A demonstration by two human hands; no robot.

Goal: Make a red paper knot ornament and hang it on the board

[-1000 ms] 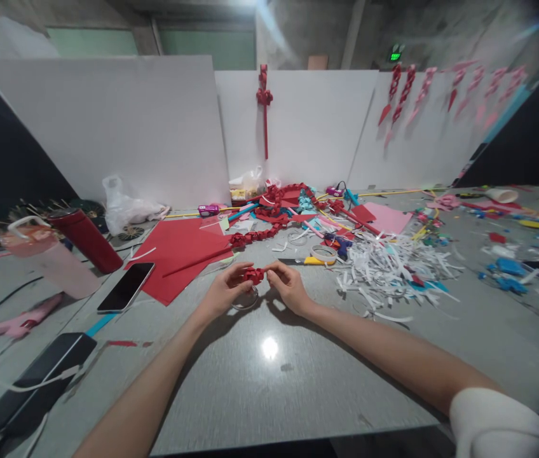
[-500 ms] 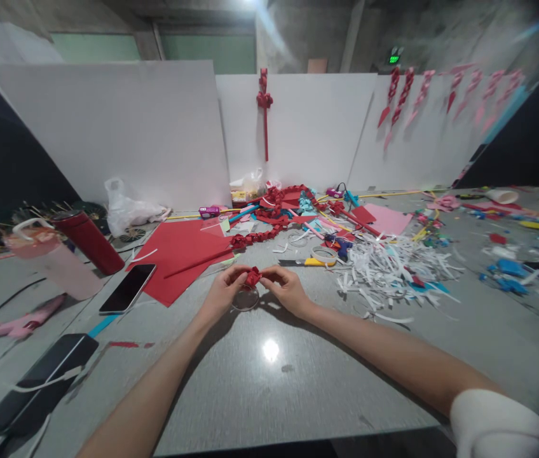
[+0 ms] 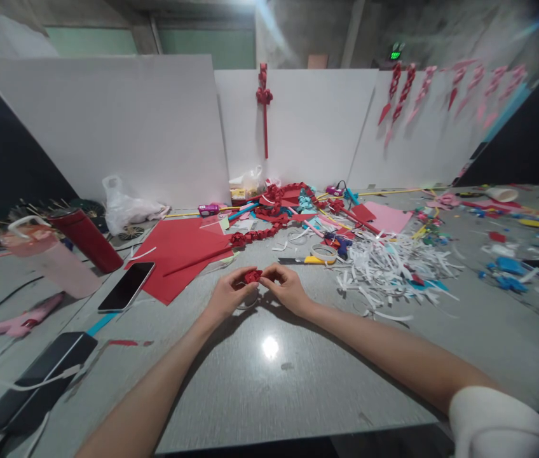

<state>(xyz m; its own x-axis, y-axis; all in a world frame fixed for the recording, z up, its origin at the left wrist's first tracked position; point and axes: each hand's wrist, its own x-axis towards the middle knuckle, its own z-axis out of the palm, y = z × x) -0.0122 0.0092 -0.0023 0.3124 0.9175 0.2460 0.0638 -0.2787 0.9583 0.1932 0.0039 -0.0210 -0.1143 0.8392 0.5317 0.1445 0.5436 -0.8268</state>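
Observation:
Between my two hands is a small red folded-paper piece (image 3: 253,276), held just above the grey table (image 3: 222,394). My left hand (image 3: 229,291) is closed on its left side, thumb below and fingers above. The fingertips of my right hand (image 3: 285,287) pinch its right edge. Under the hands lies a roll of clear tape (image 3: 247,301), partly covered by my left hand. A yellow-handled utility knife (image 3: 314,260) lies beyond my right hand, with another tape roll (image 3: 325,253) over its handle.
Red paper sheets (image 3: 178,251) and a phone (image 3: 126,287) lie to the left, near a red flask (image 3: 87,240) and a pink bottle (image 3: 53,264). White paper strips (image 3: 388,270) are heaped on the right. A red paper chain (image 3: 264,235) lies ahead, below white boards (image 3: 298,127).
My left hand has shifted slightly and covers more of the tape roll below. The red piece has turned and looks flatter between my fingers. My right hand stays nearly in place.

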